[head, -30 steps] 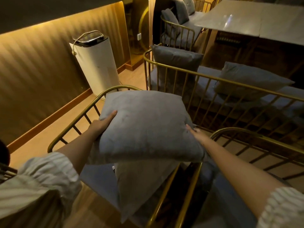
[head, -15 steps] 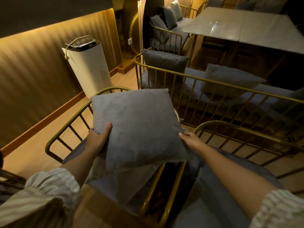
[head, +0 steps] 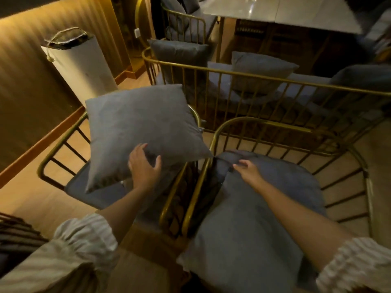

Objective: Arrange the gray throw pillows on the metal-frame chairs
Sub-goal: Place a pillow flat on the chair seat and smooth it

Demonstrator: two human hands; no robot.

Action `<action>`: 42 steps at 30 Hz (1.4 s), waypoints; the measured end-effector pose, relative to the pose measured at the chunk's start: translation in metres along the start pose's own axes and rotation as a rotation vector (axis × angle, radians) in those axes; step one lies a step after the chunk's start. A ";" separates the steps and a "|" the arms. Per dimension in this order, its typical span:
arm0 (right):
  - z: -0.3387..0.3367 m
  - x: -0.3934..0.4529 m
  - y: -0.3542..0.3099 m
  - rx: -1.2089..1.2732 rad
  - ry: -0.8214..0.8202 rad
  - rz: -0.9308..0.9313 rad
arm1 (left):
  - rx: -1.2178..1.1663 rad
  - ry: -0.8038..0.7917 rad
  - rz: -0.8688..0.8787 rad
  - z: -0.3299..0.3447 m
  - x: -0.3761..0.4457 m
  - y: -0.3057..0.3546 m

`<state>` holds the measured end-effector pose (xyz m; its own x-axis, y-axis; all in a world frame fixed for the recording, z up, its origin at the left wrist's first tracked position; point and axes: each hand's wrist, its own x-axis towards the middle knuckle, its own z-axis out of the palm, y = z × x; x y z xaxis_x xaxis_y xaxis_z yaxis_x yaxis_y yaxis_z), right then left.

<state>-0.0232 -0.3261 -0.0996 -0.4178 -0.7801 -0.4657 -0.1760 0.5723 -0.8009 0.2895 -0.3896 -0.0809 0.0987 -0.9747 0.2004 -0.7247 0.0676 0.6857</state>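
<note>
At centre left of the frame, a square gray fabric throw pillow (head: 139,132) leans tilted against the back rail of the left gold metal-frame chair (head: 63,149). The left hand (head: 143,163) lies flat on its lower edge, grip wide with fingers spread. At lower right, the right hand (head: 246,169) pinches the top corner of a second gray pillow (head: 254,218) lying on the right gold metal-frame chair (head: 347,172)
</note>
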 end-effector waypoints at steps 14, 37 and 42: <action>-0.149 -0.077 0.299 0.027 0.171 0.405 | 0.180 -0.588 -0.062 0.153 -0.171 0.038; -0.069 -0.067 0.373 0.351 0.497 0.461 | -0.063 -0.798 -0.785 0.292 -0.170 -0.012; -0.119 -0.031 0.336 0.237 0.447 0.325 | -0.094 -0.707 -0.878 0.301 -0.176 -0.012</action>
<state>-0.1759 -0.0795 -0.3096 -0.7605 -0.3628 -0.5386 0.2062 0.6515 -0.7301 0.0759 -0.2824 -0.3351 0.1188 -0.5925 -0.7968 -0.5378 -0.7130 0.4499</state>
